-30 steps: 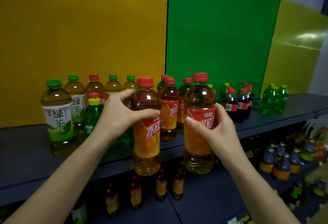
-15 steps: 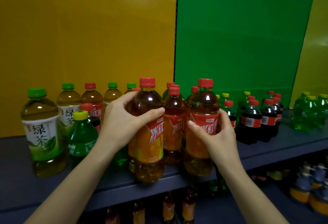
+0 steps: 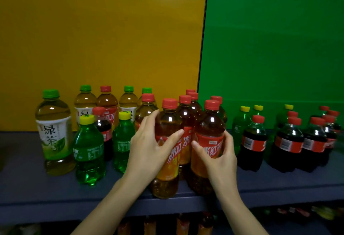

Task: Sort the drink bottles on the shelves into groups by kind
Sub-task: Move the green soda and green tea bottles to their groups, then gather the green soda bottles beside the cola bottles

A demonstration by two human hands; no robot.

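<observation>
Left hand grip wraps one red-capped iced tea bottle; right hand grips another. Both smooth plastic bottles apparently rest at the dark shelf edge.

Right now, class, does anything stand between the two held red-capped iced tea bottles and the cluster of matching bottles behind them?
Nothing visible does. The left hand's iced tea bottle and the right hand's bottle stand directly before the matching red-capped bottles.
</observation>
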